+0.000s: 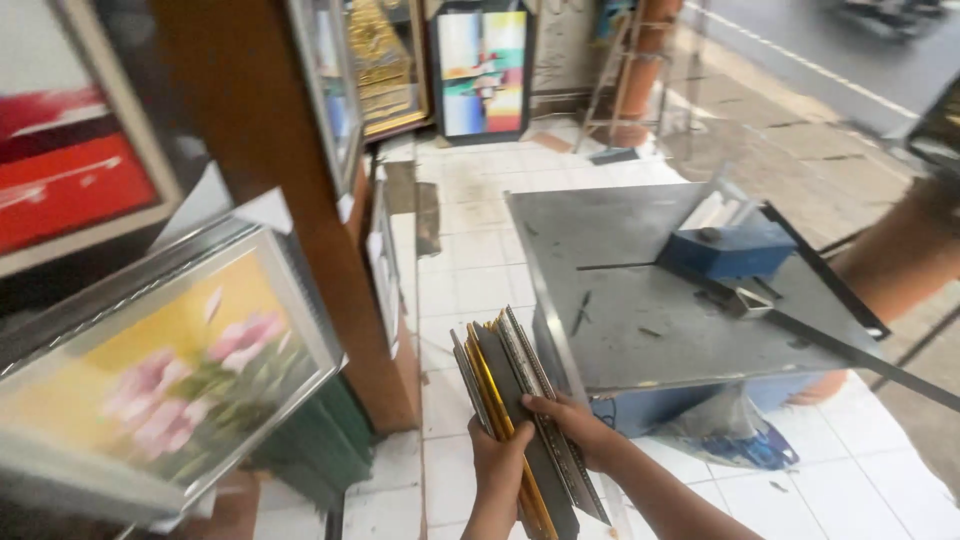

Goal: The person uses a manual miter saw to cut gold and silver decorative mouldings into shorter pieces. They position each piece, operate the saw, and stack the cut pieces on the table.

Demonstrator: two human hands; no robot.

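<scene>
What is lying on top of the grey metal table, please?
On the grey metal table stands a blue machine with a long dark metal bar beside it, plus small scraps. What lies beneath the machine is covered.

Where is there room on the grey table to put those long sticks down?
The grey metal table is bare on its near left part, between its left edge and the blue box-shaped tool. The right side is crowded by that tool and a long dark bar.

A fanned bundle of frame mouldings point(515, 400) (gold, grey, silver-patterned) stands tilted, just beside the metal table's edge.
</scene>
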